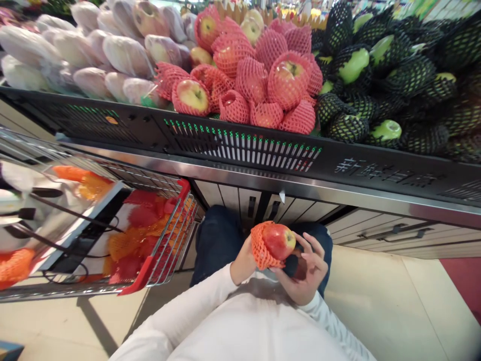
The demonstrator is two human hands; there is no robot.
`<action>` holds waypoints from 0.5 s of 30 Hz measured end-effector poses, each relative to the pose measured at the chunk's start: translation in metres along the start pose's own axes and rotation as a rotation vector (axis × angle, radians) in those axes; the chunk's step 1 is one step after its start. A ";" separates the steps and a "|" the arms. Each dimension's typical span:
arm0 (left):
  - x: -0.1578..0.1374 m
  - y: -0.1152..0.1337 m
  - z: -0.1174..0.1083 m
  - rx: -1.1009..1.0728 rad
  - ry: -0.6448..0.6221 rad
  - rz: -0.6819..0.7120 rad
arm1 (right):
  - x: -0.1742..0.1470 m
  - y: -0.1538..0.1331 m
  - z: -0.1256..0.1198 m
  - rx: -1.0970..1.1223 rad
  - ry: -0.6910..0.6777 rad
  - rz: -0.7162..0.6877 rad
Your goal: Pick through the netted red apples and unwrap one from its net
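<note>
A red apple (280,240) half wrapped in an orange foam net (259,246) sits low in the middle of the head view. My left hand (243,261) grips it from the netted side. My right hand (308,271) cups it from below and the right, fingers spread against the fruit. Both arms wear white sleeves. Above the hands a black display shelf (240,145) carries a heap of red-netted apples (259,75).
A wire shopping cart (165,240) with red trim stands at the left, holding orange and red nets and a cabled device. White-netted fruit (112,50) fills the shelf's left, green fruit in black nets (394,75) its right. Cabinet doors (376,225) run below the shelf.
</note>
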State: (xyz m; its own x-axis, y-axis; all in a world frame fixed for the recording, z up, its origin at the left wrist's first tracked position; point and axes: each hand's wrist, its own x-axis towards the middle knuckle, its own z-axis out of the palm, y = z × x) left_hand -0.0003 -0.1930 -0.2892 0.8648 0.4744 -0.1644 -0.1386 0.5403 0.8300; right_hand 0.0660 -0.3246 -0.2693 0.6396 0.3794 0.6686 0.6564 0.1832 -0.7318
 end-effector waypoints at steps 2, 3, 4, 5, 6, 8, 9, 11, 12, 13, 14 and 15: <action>-0.002 0.000 0.005 -0.037 0.038 -0.018 | 0.000 0.001 -0.002 -0.091 -0.016 -0.021; -0.003 0.000 0.006 -0.057 0.051 -0.025 | 0.001 0.000 -0.004 -0.153 -0.033 -0.037; -0.003 0.001 0.007 -0.070 0.050 -0.030 | 0.002 -0.001 -0.006 -0.211 -0.046 -0.055; -0.004 0.002 0.007 -0.074 0.041 -0.027 | 0.003 -0.002 -0.008 -0.253 -0.059 -0.077; -0.004 0.002 0.006 -0.071 0.030 -0.026 | 0.004 -0.004 -0.010 -0.272 -0.080 -0.102; -0.004 0.003 0.003 -0.041 0.024 -0.037 | 0.008 -0.007 -0.014 -0.223 -0.162 -0.151; -0.003 0.004 0.001 -0.022 0.032 -0.041 | 0.010 -0.008 -0.015 -0.164 -0.221 -0.165; -0.002 0.005 -0.003 0.017 0.031 -0.036 | 0.015 -0.009 -0.017 -0.034 -0.328 -0.173; -0.001 0.006 -0.005 0.039 0.013 -0.027 | 0.017 -0.009 -0.018 0.012 -0.361 -0.175; -0.001 0.006 -0.007 0.058 -0.007 -0.011 | 0.019 -0.008 -0.019 0.043 -0.380 -0.176; -0.002 0.007 -0.008 0.073 -0.028 0.005 | 0.021 -0.007 -0.021 0.063 -0.389 -0.176; -0.002 0.007 -0.010 0.081 -0.043 0.016 | 0.023 -0.006 -0.023 0.077 -0.391 -0.172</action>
State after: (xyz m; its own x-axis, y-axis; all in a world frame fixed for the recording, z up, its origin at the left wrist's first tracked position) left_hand -0.0082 -0.1834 -0.2882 0.8830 0.4514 -0.1288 -0.1149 0.4739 0.8731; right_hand 0.0863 -0.3375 -0.2466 0.3142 0.6497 0.6922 0.6986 0.3355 -0.6320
